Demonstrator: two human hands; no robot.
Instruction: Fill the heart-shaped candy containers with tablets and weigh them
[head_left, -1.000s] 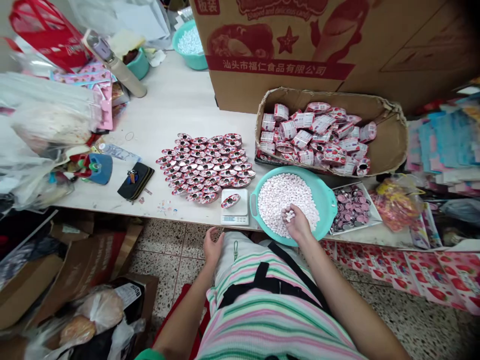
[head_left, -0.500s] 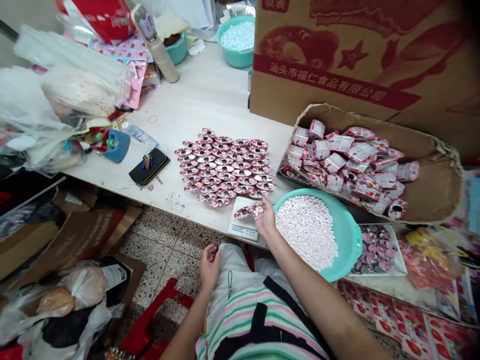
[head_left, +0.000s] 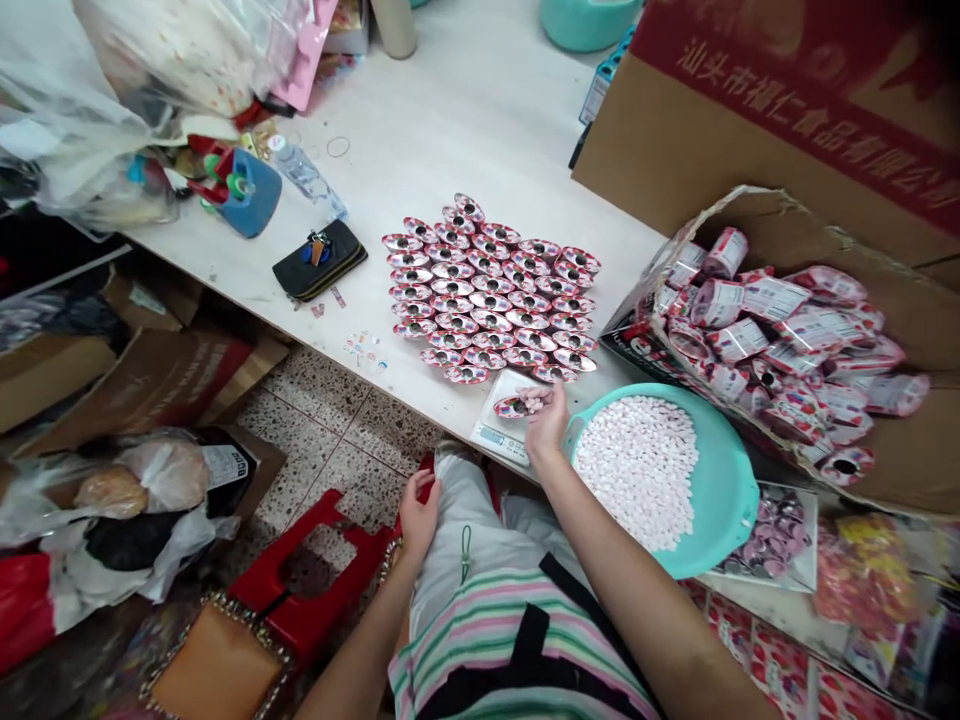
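My right hand hovers over a small white scale at the table's front edge, cupped around a few white candies that spill into a red oval tin on the scale. A teal basin full of white candies sits just right of that hand. Rows of several filled red oval tins lie behind the scale. My left hand rests on my lap with curled fingers; nothing shows in it.
A torn cardboard box of wrapped packs stands at the right, with a big printed carton behind it. A tray of lids lies beside the basin. A black wallet, blue tape holder and plastic bags crowd the left. A red stool stands below.
My right hand scooped candies from the basin, carried them left to the scale and now tips them into the tin. The camera has shifted down and left.
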